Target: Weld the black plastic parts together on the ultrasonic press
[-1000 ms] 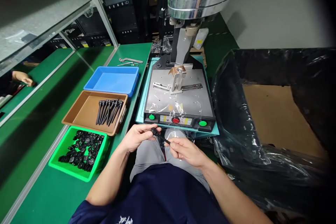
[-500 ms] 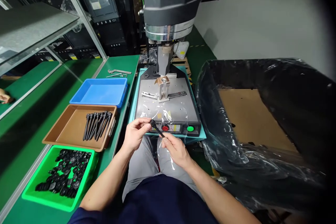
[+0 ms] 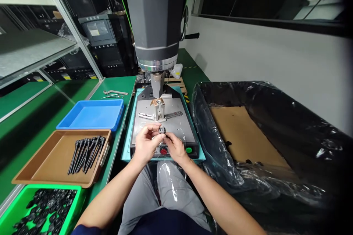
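Pale wall (image 3: 248,53) behind, and in close: left hand (image 3: 146,143), fingers pinching a small black part (image 3: 162,130); right hand (image 3: 175,148), fingers closed on its near end, partly hidden. Metal plate (image 3: 180,125) and upright holder (image 3: 159,112) just beyond. One slack fingertip could drop it, perhaps onto the red button (image 3: 163,151).

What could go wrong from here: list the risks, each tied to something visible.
Slip: the small black part is held between the left grip and right grip, so it could drop.

Accidental press: the right grip looks close to the red button and green button; a stray touch might press one.

Pinch: the metal horn points down above the fixture; anything between them could be caught if it lowered.
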Demonstrator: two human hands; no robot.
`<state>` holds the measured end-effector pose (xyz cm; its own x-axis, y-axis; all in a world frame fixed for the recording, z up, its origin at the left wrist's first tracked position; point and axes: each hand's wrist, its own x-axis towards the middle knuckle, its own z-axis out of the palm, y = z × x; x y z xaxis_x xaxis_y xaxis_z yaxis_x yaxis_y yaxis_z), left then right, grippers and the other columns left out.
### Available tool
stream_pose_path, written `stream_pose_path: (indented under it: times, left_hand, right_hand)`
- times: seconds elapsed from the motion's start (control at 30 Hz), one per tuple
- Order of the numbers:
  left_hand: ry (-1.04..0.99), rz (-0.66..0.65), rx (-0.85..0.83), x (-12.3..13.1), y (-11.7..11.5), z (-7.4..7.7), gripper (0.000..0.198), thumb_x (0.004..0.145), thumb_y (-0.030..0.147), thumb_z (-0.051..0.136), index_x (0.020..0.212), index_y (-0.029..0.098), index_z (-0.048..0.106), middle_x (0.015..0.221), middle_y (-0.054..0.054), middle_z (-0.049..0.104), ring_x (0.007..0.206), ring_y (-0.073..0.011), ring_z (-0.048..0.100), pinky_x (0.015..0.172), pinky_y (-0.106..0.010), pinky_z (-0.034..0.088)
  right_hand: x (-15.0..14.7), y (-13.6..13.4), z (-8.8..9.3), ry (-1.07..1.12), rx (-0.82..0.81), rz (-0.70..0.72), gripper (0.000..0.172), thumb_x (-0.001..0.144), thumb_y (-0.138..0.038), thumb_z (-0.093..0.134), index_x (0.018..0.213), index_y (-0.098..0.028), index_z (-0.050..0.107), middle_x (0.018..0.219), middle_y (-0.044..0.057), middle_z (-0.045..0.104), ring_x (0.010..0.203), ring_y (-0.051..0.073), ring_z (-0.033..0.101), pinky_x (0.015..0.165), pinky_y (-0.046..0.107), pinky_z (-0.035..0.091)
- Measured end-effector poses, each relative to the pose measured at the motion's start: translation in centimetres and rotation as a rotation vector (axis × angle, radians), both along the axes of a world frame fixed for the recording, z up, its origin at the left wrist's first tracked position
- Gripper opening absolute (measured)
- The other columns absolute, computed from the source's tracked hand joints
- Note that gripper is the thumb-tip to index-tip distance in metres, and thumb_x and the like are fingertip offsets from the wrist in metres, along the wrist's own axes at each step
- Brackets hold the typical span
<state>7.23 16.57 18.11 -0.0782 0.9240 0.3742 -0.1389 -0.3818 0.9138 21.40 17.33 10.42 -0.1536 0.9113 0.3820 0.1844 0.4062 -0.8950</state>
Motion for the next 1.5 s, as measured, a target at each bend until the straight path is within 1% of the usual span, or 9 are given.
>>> stream_pose_path:
  times: [0.17,0.33,0.47,0.6,0.73,0.87,1.07,1.27,1.5]
  left_hand:
    - [0.096,-0.023,0.098,-0.6,2.9,-0.6,0.018,0.072,0.022,0.077,0.088,0.020,0.068,0.100,-0.006,0.066,0.095,-0.0182,0.063,0.076,-0.028,0.052]
    - [0.176,0.045,0.102,-1.4,8.9,-1.1,0.019,0.075,0.028,0.075,0.091,0.018,0.069,0.098,-0.007,0.069,0.091,-0.0184,0.064,0.082,-0.032,0.051]
    - [0.402,0.125,0.129,-1.6,13.5,-1.7,0.020,0.077,0.030,0.071,0.093,0.018,0.070,0.102,-0.009,0.071,0.094,-0.0208,0.065,0.088,-0.036,0.050]
    - [0.546,0.207,0.108,-1.6,15.9,-2.4,0.019,0.077,0.029,0.069,0.093,0.020,0.071,0.099,-0.007,0.073,0.096,-0.0217,0.064,0.091,-0.038,0.047]
    - [0.519,0.196,0.052,-1.3,17.1,-2.7,0.018,0.076,0.029,0.066,0.089,0.017,0.071,0.092,-0.007,0.072,0.088,-0.0200,0.065,0.085,-0.034,0.048]
    - [0.519,0.172,0.050,-1.3,18.2,-2.6,0.013,0.074,0.026,0.065,0.082,0.016,0.070,0.082,-0.004,0.070,0.082,-0.0186,0.063,0.083,-0.032,0.047]
    - [0.524,0.104,0.073,-2.0,19.6,-2.8,0.015,0.073,0.028,0.066,0.081,0.017,0.070,0.083,-0.005,0.068,0.083,-0.0180,0.062,0.080,-0.031,0.047]
    - [0.536,0.053,0.135,-1.9,19.5,-2.5,0.016,0.073,0.034,0.069,0.075,0.018,0.069,0.088,-0.004,0.064,0.078,-0.0149,0.058,0.070,-0.026,0.046]
    - [0.648,-0.014,0.142,-3.1,19.6,-1.9,0.017,0.079,0.036,0.066,0.081,0.021,0.073,0.089,-0.005,0.071,0.091,-0.0202,0.064,0.087,-0.033,0.047]
  right_hand:
    - [0.2,2.1,-0.4,-0.004,-0.029,-0.003,0.026,0.096,-0.036,0.046,0.111,-0.022,0.061,0.099,0.005,0.069,0.089,0.018,0.065,0.081,0.030,0.051]
    - [1.6,3.7,-0.8,0.060,-0.016,-0.179,0.037,0.093,-0.037,0.048,0.127,-0.021,0.050,0.124,0.012,0.060,0.114,0.023,0.057,0.093,0.039,0.050]
    - [3.2,2.6,-2.3,0.119,-0.081,-0.171,0.043,0.093,-0.042,0.049,0.130,-0.021,0.046,0.117,0.013,0.063,0.108,0.024,0.061,0.087,0.040,0.053]
    - [4.6,0.3,-4.5,0.163,-0.199,-0.139,0.048,0.092,-0.049,0.049,0.130,-0.020,0.044,0.107,0.012,0.066,0.092,0.022,0.066,0.077,0.038,0.056]
    - [5.5,-1.6,-5.7,0.207,-0.272,-0.111,0.050,0.093,-0.049,0.048,0.132,-0.019,0.042,0.102,0.011,0.066,0.078,0.020,0.067,0.069,0.034,0.056]
    - [5.8,-2.7,-5.5,0.240,-0.299,-0.114,0.049,0.094,-0.049,0.047,0.132,-0.019,0.041,0.099,0.010,0.065,0.073,0.019,0.065,0.068,0.034,0.055]
    - [6.0,-3.6,-5.3,0.267,-0.308,-0.119,0.046,0.095,-0.047,0.046,0.133,-0.020,0.040,0.096,0.008,0.064,0.073,0.018,0.065,0.069,0.033,0.054]
    - [6.3,-4.1,-5.6,0.284,-0.308,-0.133,0.045,0.095,-0.045,0.048,0.132,-0.020,0.042,0.094,0.008,0.064,0.071,0.018,0.064,0.067,0.034,0.055]
    - [6.4,-4.5,-5.8,0.289,-0.322,-0.129,0.044,0.094,-0.045,0.049,0.130,-0.022,0.043,0.095,0.008,0.064,0.071,0.018,0.064,0.068,0.035,0.056]
